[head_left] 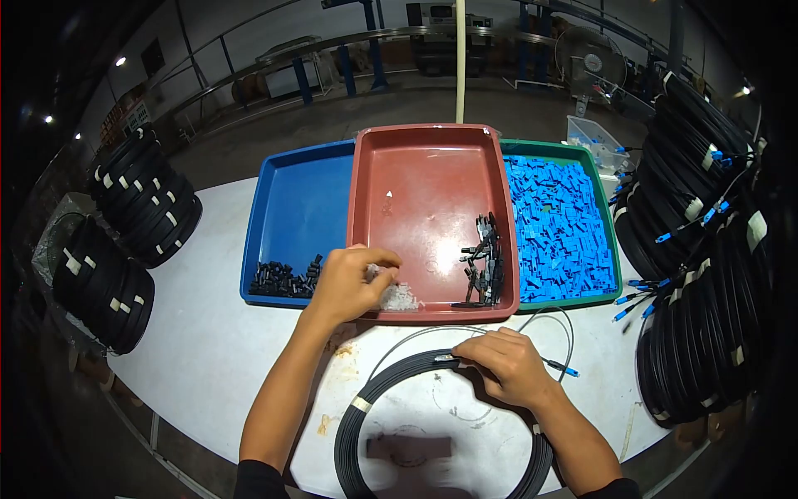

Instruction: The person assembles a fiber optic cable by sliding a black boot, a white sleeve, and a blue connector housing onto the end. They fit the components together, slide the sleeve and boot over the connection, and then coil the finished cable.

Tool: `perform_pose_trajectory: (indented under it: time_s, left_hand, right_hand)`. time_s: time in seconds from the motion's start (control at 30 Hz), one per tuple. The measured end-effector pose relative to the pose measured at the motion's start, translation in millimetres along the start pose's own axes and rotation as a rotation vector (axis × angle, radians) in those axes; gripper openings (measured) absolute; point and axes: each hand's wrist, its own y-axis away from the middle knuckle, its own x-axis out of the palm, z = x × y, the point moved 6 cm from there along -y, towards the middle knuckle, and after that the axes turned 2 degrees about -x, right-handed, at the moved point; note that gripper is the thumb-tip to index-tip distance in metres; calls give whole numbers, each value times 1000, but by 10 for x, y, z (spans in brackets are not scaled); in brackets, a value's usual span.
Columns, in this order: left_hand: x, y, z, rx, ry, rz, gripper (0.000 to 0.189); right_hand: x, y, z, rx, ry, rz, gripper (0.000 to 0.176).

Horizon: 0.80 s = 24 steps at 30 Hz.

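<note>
On my feed, the upper left of the frame shows stacked black coils (145, 195), taped in bundles and set off the white worktop (199, 349), probably to keep the working area free. Next comes the blue tray (299, 200), with small black parts (287, 279) gathered in its near corner, where I judge they are easiest to reach.

The left hand (353, 283) lies over the near rim of the red tray (424, 183). Its grip is drawn together, pinching at the clear pieces (401, 298) heaped just inside that rim. Black clips (484, 262) lie along the tray's right wall, apart from the clear heap, so the two kinds don't mix.

Low in the centre, the cable coil (356, 412) lies flat on the worktop. The right hand (511, 366) presses on its upper arc with the grip curled down over the cable end, which seems to stop the loops springing loose. A thin grey lead curves out to a blue connector (564, 368).

The green tray (544, 146) is packed with blue pieces (561, 224). More coils (706, 249) are stacked at the right edge.
</note>
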Motion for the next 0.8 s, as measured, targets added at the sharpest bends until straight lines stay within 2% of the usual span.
perform_pose_trajectory:
  time_s: [0.03, 0.1, 0.13, 0.17, 0.23, 0.37, 0.67, 0.8]
  left_hand:
    - [47, -47, 49, -4, 3, 3, 11]
    - [258, -93, -19, 357, -372, 125, 16]
    - [342, -133, 26, 334, -431, 208, 25]
    - [368, -183, 47, 332, -422, 208, 25]
    - [495, -231, 98, 401, -593, 336, 29]
    - [508, -271, 117, 469, -582, 338, 32]
    - [448, -280, 134, 461, -523, 317, 11]
    - [325, -273, 43, 432, -309, 280, 8]
  right_hand:
    - [0, 3, -3, 8, -1, 6, 36]
    - [-5, -5, -2, 12, -4, 16, 36]
    - [-7, -8, 2, 16, -2, 27, 36]
    - [-13, -11, -1, 19, 3, 38, 36]
    - [-9, -10, -16, 22, 16, 59, 36]
    - [3, -18, -39, 45, 9, 38, 32]
    - [-1, -28, -48, 53, -8, 13, 31]
    - [-1, -16, -55, 62, -3, 22, 29]
